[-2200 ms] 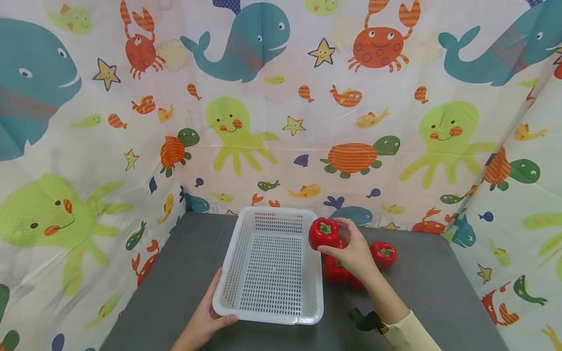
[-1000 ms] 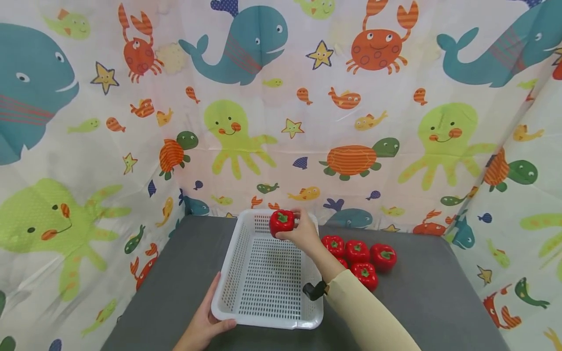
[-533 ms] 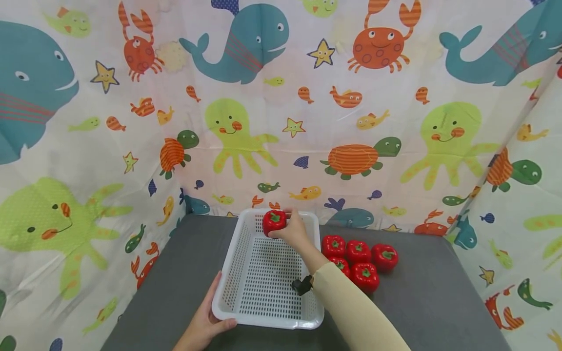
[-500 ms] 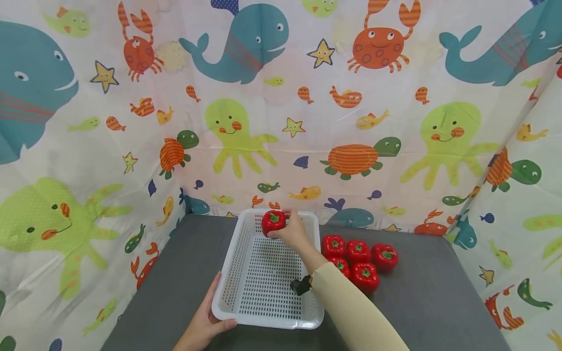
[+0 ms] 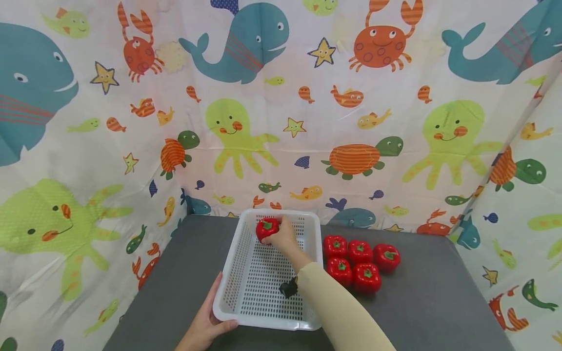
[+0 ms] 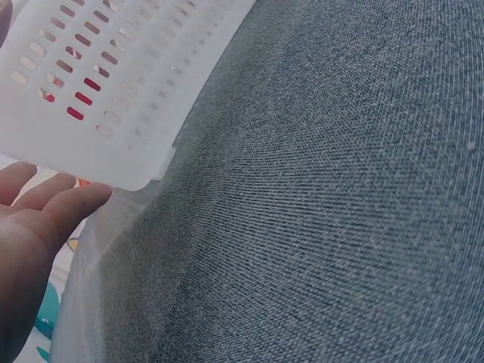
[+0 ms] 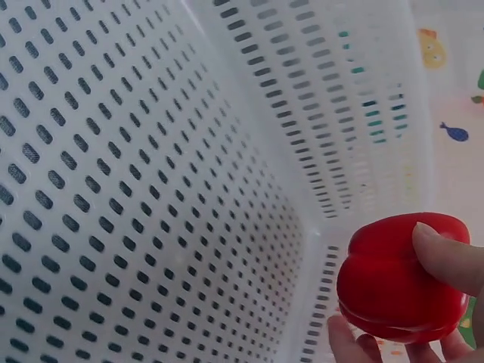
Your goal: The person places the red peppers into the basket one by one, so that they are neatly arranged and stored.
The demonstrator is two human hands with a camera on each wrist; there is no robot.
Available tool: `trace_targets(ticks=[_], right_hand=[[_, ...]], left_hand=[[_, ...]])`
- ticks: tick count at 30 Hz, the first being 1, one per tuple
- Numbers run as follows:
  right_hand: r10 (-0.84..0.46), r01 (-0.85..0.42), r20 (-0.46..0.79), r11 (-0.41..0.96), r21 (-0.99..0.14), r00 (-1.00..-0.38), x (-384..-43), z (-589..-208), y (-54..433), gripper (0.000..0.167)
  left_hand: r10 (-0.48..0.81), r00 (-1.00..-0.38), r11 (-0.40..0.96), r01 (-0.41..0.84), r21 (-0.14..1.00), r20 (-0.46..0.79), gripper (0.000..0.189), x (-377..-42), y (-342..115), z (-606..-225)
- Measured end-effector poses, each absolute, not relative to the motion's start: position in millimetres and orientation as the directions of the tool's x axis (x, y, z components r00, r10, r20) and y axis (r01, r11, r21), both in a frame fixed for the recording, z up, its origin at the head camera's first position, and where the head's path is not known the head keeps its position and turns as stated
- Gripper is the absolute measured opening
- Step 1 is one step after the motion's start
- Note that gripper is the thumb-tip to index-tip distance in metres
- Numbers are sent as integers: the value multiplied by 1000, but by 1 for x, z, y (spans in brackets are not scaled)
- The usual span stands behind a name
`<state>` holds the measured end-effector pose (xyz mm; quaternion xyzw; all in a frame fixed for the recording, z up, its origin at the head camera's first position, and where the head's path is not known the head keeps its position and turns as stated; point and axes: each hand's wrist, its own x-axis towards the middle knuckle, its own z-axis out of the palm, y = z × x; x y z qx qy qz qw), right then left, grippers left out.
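Observation:
My right hand (image 5: 284, 238) grips a glossy red bell pepper (image 5: 267, 229) over the far left part of a white slotted plastic basket (image 5: 268, 322). In the right wrist view the thumb lies on one side of the pepper (image 7: 397, 280) and the fingers curl beneath it, close to the basket's corner. My left hand (image 5: 203, 324) holds the basket's near left corner, thumb at the front rim and fingers along the left side. The left wrist view shows those fingers (image 6: 72, 208) against the outside of the basket wall (image 6: 91, 147).
Several more red bell peppers (image 5: 367, 278) stand grouped on the dark grey table (image 5: 430, 292), right of the basket. A small black camera (image 5: 288, 287) sits at my right wrist, over the basket. A curtain printed with sea animals (image 5: 285, 161) rises behind and at both sides.
My right hand has carried the pepper from the group on the right, over the basket's rim, to its far left part, lower than before. The left hand stays at the corner.

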<state>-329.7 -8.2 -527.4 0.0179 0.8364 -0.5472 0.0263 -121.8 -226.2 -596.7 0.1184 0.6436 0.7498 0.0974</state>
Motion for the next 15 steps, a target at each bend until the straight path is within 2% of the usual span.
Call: trace_targets(ticks=[15], right_hand=[[39, 93, -85, 420, -903, -996, -341, -556, -28, 88]], left_hand=[[296, -955, -177, -28, 984, 26, 115, -121, -225, -595]])
